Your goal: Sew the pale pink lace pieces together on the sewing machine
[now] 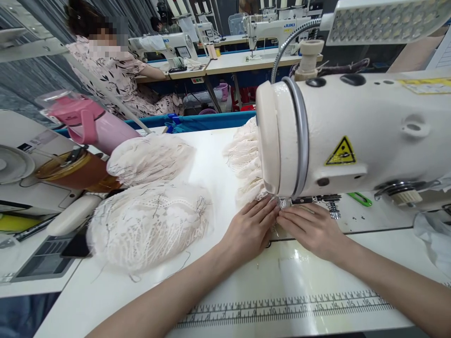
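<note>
Beneath the head of a cream sewing machine (pixel 352 122), both hands meet at the needle area, which the machine head largely hides. My left hand (pixel 248 228) is closed, its fingers pressed together on the edge of gathered cream lace fabric (pixel 246 162) that spreads out behind the machine head. My right hand (pixel 312 228) comes in from the other side, fingers together on a narrow strip of the same lace. Both thumbs are mostly hidden. Two bundled cream lace pieces (pixel 151 225) with loose threads lie left of my left hand.
A printed ruler (pixel 282 307) runs along the table's front edge. Green thread snips (pixel 359 199) lie under the machine arm. At left stand a pink bottle (pixel 95 122) and an amber container (pixel 77 169). A lamp (pixel 387 23) overhangs. A co-worker (pixel 105 70) sits beyond, near other sewing machines.
</note>
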`<state>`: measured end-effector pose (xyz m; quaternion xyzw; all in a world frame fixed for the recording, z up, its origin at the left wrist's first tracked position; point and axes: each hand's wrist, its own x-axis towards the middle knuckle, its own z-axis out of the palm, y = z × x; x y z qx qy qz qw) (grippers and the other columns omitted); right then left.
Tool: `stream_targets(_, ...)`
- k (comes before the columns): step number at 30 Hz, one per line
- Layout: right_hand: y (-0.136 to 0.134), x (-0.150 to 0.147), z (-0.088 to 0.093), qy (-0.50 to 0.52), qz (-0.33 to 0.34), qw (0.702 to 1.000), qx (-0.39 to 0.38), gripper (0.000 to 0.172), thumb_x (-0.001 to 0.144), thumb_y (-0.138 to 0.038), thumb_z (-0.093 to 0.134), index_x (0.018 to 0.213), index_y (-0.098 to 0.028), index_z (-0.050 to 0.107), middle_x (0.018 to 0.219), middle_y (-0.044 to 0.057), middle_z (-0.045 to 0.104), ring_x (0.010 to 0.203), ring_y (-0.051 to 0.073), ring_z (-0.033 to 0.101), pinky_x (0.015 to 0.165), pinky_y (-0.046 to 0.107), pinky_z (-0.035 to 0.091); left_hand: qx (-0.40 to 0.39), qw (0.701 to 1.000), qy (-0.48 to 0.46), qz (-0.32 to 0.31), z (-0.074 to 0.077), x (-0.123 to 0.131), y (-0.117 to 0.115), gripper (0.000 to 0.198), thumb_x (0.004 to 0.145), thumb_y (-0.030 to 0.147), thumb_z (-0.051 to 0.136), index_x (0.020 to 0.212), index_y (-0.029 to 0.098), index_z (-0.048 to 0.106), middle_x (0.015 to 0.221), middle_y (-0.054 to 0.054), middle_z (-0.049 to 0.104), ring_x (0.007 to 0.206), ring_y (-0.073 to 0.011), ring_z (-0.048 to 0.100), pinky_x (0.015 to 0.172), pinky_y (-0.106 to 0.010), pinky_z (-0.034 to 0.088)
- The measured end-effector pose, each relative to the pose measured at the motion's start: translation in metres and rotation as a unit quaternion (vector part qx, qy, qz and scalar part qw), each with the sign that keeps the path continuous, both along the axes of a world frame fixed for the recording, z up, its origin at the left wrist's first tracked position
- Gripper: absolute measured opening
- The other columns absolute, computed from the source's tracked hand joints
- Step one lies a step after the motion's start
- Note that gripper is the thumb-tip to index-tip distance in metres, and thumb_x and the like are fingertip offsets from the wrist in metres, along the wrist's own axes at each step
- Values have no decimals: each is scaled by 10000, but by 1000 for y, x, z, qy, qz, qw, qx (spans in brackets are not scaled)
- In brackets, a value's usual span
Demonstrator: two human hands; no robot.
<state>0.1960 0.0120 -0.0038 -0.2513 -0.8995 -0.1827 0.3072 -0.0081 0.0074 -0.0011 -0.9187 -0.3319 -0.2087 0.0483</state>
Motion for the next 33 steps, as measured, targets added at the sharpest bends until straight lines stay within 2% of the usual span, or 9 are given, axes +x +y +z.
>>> stream_targets(3,0,-1,0,3,7,1000,-5,192,823,-14,557,945,-113,666,968,42,727,915,159,648,880,336,502,-12,1000,3,22,-3,-1,-1,369,880,152,424,1201,93,596,1285,-111,593,1217,-256,546,1006,-429,491)
stream_targets(8,-2,-1,0,-5,-11,1000,-10,231,849,-28,514,927,-164,685,980,31,728,933,146,650,907,325,493,6,999,0,34,-4,1,-3,359,874,151,434,1184,90,606,1260,-118,610,1215,-261,547,997,-423,496)
stream_targets(14,-4,2,0,-7,-36,998,-43,278,864,-37,478,956,-190,692,997,23,726,960,138,647,857,289,478,28,999,9,44,-3,5,-4,357,887,165,436,1186,66,603,1242,-139,619,1185,-277,569,971,-425,509)
stream_targets(19,-4,5,1,-15,-55,997,-43,272,881,-38,453,974,-161,676,1018,13,720,982,124,627,829,279,439,34,998,15,49,-2,6,-4,359,900,183,425,1195,79,602,1234,-129,626,1193,-272,564,982,-420,498)
stream_targets(24,-1,11,-1,-21,-67,994,-89,343,864,8,410,1024,-167,657,1061,22,704,938,127,615,836,276,434,29,999,16,43,-1,6,-4,366,905,192,433,1216,91,596,1247,-119,620,1225,-264,537,1029,-428,461)
stream_targets(29,1,18,-9,-12,-97,989,-112,385,825,26,472,1059,-232,636,1105,-27,687,908,117,626,774,275,447,18,999,18,44,0,6,-4,367,915,202,442,1244,110,577,1263,-112,610,1228,-257,535,1014,-413,475)
stream_targets(33,2,18,-7,-19,-139,985,-101,339,834,-32,489,1039,-259,633,992,-22,704,792,140,631,649,287,453,1,998,20,52,1,7,-3,367,920,217,448,1254,118,564,1294,-118,586,1211,-264,547,985,-403,494)
